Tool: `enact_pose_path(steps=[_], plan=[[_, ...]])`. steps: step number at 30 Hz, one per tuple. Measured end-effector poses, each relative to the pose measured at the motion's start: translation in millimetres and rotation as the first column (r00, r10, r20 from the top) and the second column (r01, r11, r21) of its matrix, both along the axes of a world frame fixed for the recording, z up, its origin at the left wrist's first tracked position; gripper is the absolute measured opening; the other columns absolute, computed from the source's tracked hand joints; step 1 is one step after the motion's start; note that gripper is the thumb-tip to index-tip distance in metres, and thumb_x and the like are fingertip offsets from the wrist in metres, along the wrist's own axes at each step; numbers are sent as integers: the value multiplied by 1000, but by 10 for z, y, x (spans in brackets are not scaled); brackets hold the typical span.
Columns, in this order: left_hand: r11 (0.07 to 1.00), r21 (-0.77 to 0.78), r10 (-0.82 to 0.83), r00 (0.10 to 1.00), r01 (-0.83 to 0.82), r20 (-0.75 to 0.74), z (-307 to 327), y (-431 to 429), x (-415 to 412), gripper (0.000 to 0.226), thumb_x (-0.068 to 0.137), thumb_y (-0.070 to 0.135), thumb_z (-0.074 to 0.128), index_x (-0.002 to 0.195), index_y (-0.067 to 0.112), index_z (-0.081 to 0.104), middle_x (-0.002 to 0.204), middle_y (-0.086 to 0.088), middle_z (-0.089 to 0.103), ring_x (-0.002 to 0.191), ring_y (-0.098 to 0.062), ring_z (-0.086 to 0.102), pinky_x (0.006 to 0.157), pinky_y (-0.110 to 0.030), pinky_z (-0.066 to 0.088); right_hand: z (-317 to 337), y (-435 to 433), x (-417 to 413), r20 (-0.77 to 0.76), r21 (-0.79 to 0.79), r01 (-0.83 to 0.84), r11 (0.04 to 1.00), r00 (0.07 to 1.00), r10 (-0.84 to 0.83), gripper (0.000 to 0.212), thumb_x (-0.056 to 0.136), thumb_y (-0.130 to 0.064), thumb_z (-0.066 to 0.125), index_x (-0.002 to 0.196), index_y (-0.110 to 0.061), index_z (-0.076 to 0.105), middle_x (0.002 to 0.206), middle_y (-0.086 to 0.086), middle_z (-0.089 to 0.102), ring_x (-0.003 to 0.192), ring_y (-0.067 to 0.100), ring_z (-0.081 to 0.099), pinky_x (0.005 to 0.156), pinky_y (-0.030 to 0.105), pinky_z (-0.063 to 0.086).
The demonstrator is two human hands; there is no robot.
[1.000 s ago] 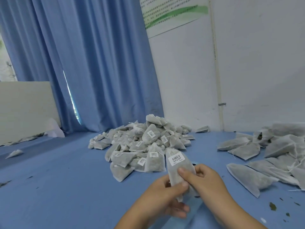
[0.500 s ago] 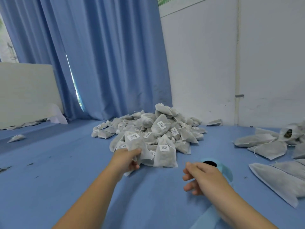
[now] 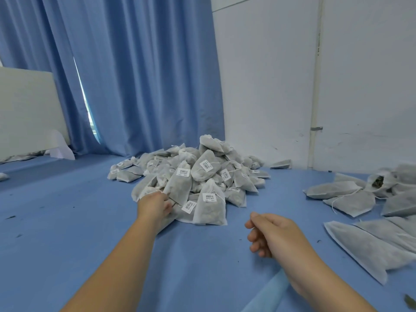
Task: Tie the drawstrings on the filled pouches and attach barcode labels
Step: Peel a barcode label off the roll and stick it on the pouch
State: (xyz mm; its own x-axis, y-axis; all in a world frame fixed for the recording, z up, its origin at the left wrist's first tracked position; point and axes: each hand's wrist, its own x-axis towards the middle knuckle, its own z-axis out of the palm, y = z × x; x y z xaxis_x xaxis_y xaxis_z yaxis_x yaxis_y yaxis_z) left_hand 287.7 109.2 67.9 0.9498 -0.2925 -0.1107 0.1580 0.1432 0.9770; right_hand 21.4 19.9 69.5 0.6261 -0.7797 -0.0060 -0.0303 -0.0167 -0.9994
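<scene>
Since 0.5 s ago the labelled pouch (image 3: 180, 188) has settled upright against the heap of finished pouches (image 3: 209, 167), and the left hand (image 3: 153, 206) has slid down to its lower corner. Whether its fingers pinch the pouch or only touch it, I cannot tell. The right hand (image 3: 272, 235) hovers loosely curled, holding nothing. The step looks like dropping off 1 done pouch. Let go gently so the heap does not slide, then reach to the untied pouches (image 3: 346, 199) right of the right hand, lifting 1 mouth-up so nothing spills.
</scene>
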Motion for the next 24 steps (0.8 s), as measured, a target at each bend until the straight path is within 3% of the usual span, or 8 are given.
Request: enact_pose_path(steps=[3, 8, 12, 15, 18, 20, 22, 24], plan=[[1000, 0, -15, 1000, 15, -16, 20, 15, -163, 13, 91, 0, 52, 86, 11, 56, 76, -5, 56, 58, -17, 54, 72, -39, 56, 6, 16, -9, -3, -3, -2, 1000, 1000, 2, 25, 96, -24, 55, 83, -7, 67, 58, -1, 62, 49, 15, 56, 52, 25, 43], [981, 60, -189, 975, 182, 118, 210, -65, -732, 13, 93, 4, 55, 97, 11, 65, 85, -5, 60, 62, -18, 58, 58, -27, 49, 107, -29, -107, 77, -16, 53, 998, 996, -51, 15, 93, -22, 58, 87, -12, 67, 64, -3, 67, 48, 13, 59, 51, 26, 44], [880, 268, -451, 866, 392, 216, 264, -192, -1295, 10, 93, 11, 60, 99, 8, 67, 84, -2, 62, 58, -14, 60, 54, -24, 52, 212, -229, -337, 206, 7, 193, 981, 960, -190, 11, 92, -18, 57, 87, -15, 66, 72, -1, 68, 47, 11, 59, 51, 25, 44], [717, 565, -636, 715, 408, 290, 193, -283, -1625, 8, 93, 23, 60, 94, 16, 63, 89, 0, 62, 68, -14, 61, 61, -27, 49, 175, -419, -606, 236, 7, 279, 960, 933, -273, 10, 92, -15, 56, 89, -15, 66, 74, 0, 68, 45, 8, 58, 49, 24, 43], [522, 767, -780, 572, 372, 253, 65, -358, -1851, 27, 89, 48, 64, 94, 21, 62, 96, 1, 65, 72, -13, 61, 58, -22, 47, 20, -604, -803, 88, -166, 299, 940, 954, -288, 19, 93, -9, 51, 86, -20, 66, 87, 2, 69, 52, 11, 59, 53, 25, 43], [435, 837, -826, 518, 333, 223, -28, -387, -1953, 38, 84, 56, 67, 97, 21, 64, 93, 5, 65, 69, -9, 59, 59, -22, 46, -86, -708, -835, -59, -361, 243, 900, 957, -283, 24, 92, -6, 50, 84, -24, 65, 97, -1, 70, 69, 16, 64, 66, 29, 48], [393, 875, -848, 480, 281, 227, -122, -398, -2027, 32, 81, 53, 70, 91, 23, 64, 82, 11, 60, 66, -4, 54, 59, -20, 42, -146, -787, -793, -189, -550, 126, 825, 944, -271, 24, 93, -7, 51, 94, -24, 68, 106, -5, 68, 90, 15, 63, 85, 25, 45], [395, 890, -853, 450, 227, 264, -202, -394, -2072, 19, 81, 42, 70, 82, 25, 61, 76, 11, 56, 66, -7, 51, 62, -23, 40, -141, -825, -688, -305, -702, -29, 712, 915, -264, 26, 93, -12, 51, 111, -21, 67, 119, -5, 64, 101, 11, 57, 91, 20, 38]])
